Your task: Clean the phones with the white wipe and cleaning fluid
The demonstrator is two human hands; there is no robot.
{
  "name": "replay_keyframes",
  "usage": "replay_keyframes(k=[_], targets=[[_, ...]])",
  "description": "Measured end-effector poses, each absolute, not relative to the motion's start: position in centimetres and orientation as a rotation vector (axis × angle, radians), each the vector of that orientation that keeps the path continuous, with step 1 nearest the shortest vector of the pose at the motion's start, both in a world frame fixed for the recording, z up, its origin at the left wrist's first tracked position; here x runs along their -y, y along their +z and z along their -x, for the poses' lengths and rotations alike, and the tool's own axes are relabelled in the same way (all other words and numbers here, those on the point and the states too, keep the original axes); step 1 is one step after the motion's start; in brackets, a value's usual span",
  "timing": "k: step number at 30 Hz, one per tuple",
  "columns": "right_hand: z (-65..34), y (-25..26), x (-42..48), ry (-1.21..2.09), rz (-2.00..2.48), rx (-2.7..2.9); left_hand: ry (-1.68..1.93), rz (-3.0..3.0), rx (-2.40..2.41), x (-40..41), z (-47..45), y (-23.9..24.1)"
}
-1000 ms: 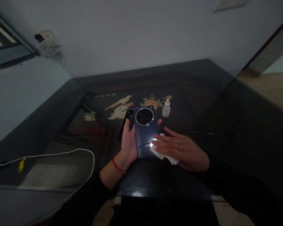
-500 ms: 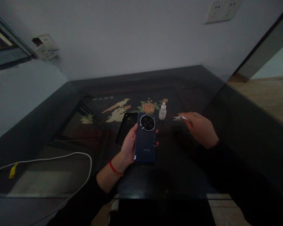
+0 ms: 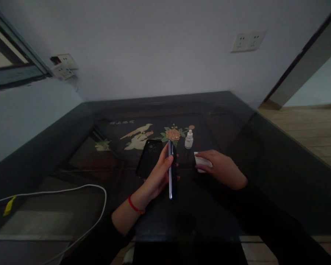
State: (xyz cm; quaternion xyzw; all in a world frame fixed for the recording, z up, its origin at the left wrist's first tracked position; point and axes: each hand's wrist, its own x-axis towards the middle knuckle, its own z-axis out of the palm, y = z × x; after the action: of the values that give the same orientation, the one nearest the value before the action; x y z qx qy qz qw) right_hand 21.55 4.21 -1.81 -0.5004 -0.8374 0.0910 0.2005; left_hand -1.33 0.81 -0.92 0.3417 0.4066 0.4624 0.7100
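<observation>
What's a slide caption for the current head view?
Left hand holds phone edge-on; right hand holds white tissue; bottle and black case on the table.

The phone (image 3: pixel 170 184) had a smooth, metallic-looking edge with a shine. The case (image 3: pixel 149 158) looked matt, the bottle (image 3: pixel 189 142) clear and glossy, the tissue (image 3: pixel 200 161) papery and matt. The table (image 3: pixel 223 129) was smooth and reflective, the sockets (image 3: pixel 248 41) plastic-looking, the wall (image 3: pixel 154 48) matt, the floor (image 3: pixel 314 129) wood-like, the sleeves (image 3: pixel 267 209) dull cloth.

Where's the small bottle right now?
In the head view, the bottle stands right of centre on the table, beside the flower design and beyond the white tissue.
</observation>
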Motion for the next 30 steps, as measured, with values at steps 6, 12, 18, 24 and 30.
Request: replay_keyframes(k=[6,12,18,24,30], targets=[[-17.1,-0.8,-1.3,1.215,1.163,1.915,1.077,-0.861,-0.981,-1.1,0.8,-1.6],[-15.5,-2.3,-0.7,1.377,1.131,1.622,1.123,-0.822,-0.941,-1.3,0.7,-1.7],[-16.2,-2.4,-1.5,1.538,1.097,1.32,1.129,-0.911,-0.995,-2.3,2.0,-1.3],[-16.4,-2.0,-1.0,1.685,1.022,1.169,0.87,-1.898,-1.864,-5.4,7.4,-1.9],[-16.4,-2.4,-0.7,1.728,0.972,1.159,0.676,-1.834,-2.169,-6.4,10.7,-4.1]])
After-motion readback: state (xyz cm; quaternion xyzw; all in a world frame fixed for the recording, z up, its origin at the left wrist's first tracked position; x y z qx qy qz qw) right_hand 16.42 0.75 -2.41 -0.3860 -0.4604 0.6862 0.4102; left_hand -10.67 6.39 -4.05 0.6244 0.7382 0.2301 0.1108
